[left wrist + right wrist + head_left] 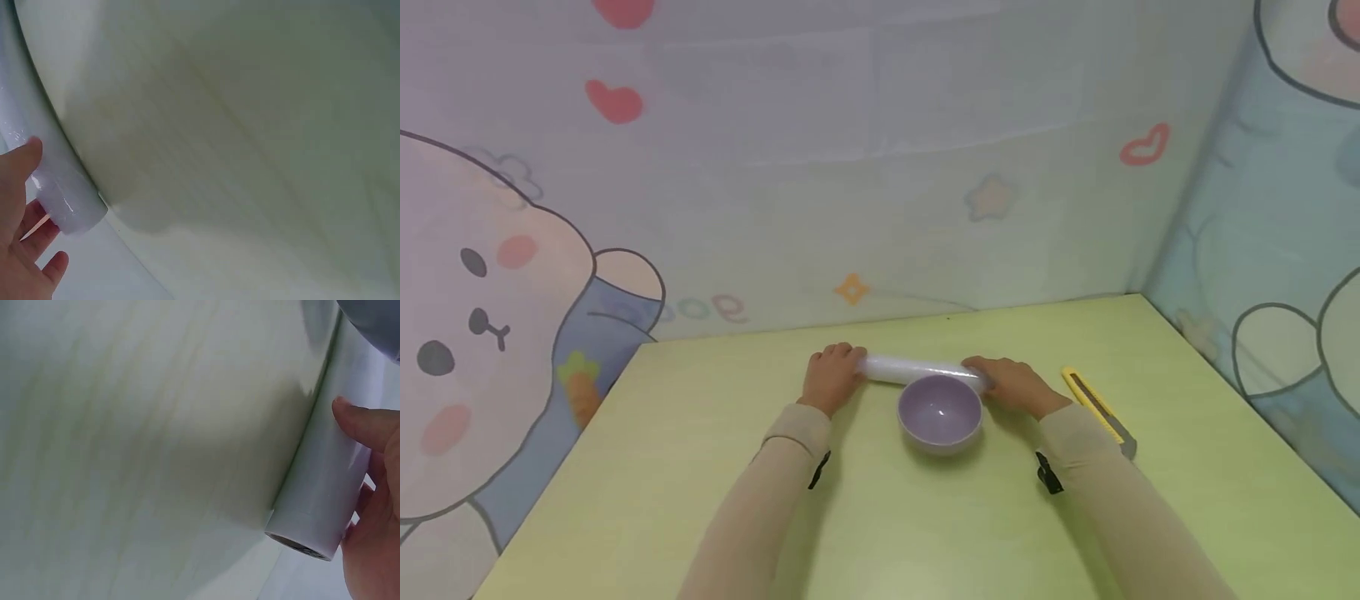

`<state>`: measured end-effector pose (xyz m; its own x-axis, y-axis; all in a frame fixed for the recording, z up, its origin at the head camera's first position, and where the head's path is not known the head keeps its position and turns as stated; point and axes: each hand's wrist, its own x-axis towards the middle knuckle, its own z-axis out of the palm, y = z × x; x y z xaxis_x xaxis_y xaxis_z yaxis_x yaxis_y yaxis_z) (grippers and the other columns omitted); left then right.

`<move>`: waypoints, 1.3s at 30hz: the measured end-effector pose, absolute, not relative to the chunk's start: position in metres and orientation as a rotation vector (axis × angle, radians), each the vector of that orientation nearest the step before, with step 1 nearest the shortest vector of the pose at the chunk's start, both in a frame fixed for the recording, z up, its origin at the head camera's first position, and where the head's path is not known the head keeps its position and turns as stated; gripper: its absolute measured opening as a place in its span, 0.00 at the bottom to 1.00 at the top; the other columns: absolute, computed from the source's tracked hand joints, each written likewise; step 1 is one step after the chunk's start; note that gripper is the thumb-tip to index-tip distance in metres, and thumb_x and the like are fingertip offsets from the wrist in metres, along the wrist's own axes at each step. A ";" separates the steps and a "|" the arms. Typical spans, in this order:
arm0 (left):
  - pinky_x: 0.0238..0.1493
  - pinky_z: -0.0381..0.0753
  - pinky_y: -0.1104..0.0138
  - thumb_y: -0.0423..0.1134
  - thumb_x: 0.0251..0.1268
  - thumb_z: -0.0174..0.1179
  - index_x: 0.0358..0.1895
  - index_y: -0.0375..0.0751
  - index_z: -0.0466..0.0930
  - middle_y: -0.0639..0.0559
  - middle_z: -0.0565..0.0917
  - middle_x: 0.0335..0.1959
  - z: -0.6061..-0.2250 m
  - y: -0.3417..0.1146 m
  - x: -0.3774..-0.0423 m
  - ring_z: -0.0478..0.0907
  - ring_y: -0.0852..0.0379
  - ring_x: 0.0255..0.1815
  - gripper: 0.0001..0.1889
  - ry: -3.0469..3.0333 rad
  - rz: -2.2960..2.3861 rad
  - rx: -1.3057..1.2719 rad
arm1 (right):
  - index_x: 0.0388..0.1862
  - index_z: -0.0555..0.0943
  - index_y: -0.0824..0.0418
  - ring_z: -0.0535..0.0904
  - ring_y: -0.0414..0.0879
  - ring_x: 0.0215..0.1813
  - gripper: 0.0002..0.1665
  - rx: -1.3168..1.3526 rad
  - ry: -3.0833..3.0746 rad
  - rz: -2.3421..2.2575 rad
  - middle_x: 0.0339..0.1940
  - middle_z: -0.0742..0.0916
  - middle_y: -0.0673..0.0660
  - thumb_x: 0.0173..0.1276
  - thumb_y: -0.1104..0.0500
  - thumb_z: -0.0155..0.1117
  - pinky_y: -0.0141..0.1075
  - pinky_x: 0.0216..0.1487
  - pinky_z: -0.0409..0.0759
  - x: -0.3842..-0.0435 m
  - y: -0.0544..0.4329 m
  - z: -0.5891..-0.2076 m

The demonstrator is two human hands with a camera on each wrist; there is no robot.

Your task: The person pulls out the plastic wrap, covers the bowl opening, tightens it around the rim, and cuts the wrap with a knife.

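Note:
A shiny whitish roll of plastic wrap (913,369) lies crosswise on the table behind a purple bowl (940,414). My left hand (832,377) grips its left end; in the left wrist view the thumb (28,156) presses one side while fingers reach round the other. At the opposite end, my right hand (1017,386) holds the roll between thumb and fingers. Its hollow core shows at the end of the plastic wrap (322,481) in the right wrist view. The upright bowl stands between my forearms and overlaps the roll's front edge in the head view.
A yellow and grey utility knife (1097,410) lies on the table (880,517) to the right of my right hand, partly behind the sleeve. A printed cloth (917,167) with cartoon figures hangs along the table's back and sides.

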<state>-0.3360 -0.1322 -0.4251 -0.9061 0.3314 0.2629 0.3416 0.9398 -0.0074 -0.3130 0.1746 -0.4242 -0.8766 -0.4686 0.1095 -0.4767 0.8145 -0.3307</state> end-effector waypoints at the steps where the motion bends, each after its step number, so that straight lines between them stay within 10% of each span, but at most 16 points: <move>1: 0.52 0.71 0.53 0.47 0.61 0.58 0.56 0.49 0.71 0.47 0.76 0.52 -0.426 -0.132 -0.336 0.71 0.46 0.56 0.19 -2.822 -0.054 -0.491 | 0.63 0.68 0.56 0.74 0.59 0.58 0.26 0.771 -2.956 0.515 0.57 0.80 0.61 0.65 0.60 0.56 0.55 0.57 0.69 -0.311 0.174 -0.427; 24: 0.57 0.69 0.52 0.44 0.58 0.63 0.62 0.42 0.66 0.44 0.76 0.54 -0.420 -0.151 -0.325 0.71 0.45 0.57 0.29 -2.865 0.052 -0.610 | 0.58 0.70 0.64 0.74 0.59 0.57 0.19 0.774 -3.055 0.222 0.56 0.79 0.63 0.69 0.62 0.52 0.50 0.57 0.71 -0.328 0.174 -0.407; 39: 0.42 0.75 0.63 0.44 0.55 0.65 0.44 0.37 0.68 0.46 0.73 0.43 -0.424 -0.170 -0.338 0.71 0.51 0.42 0.20 -2.618 0.299 -0.830 | 0.47 0.72 0.61 0.78 0.53 0.44 0.10 0.811 -3.008 0.268 0.43 0.81 0.58 0.67 0.63 0.53 0.47 0.45 0.75 -0.328 0.177 -0.405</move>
<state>-0.3378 -0.1704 -0.4244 -0.7549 0.5893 0.2879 0.5093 0.8033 -0.3088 -0.3278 0.1768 -0.4053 -0.8653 -0.4978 0.0590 -0.5004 0.8507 -0.1610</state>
